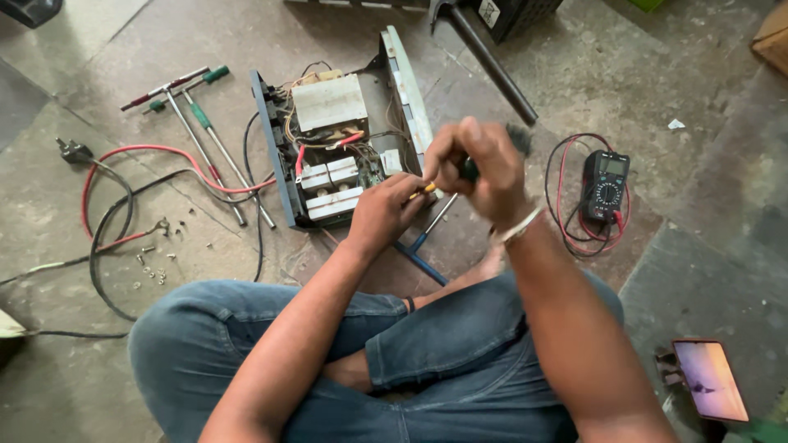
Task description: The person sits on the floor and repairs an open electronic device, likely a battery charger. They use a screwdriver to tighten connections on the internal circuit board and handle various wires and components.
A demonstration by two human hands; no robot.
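Observation:
I sit cross-legged on a stone floor in blue jeans. An opened electrical unit [332, 148] with a metal case, white blocks and coloured wires lies in front of my knees. My right hand [476, 168] is closed around the green handle of a screwdriver [469, 171] just right of the unit. My left hand [384, 209] pinches the tool's yellow tip end beside the unit's near right corner. A blue-handled tool [423, 246] lies on the floor below my hands.
Two T-handle drivers [205, 135] lie left of the unit. A red and black cable with a plug [75, 151] and several loose screws [152, 258] sit at left. A black multimeter [605, 184] with leads is at right, a phone [711, 379] bottom right, a dark pipe [490, 59] above.

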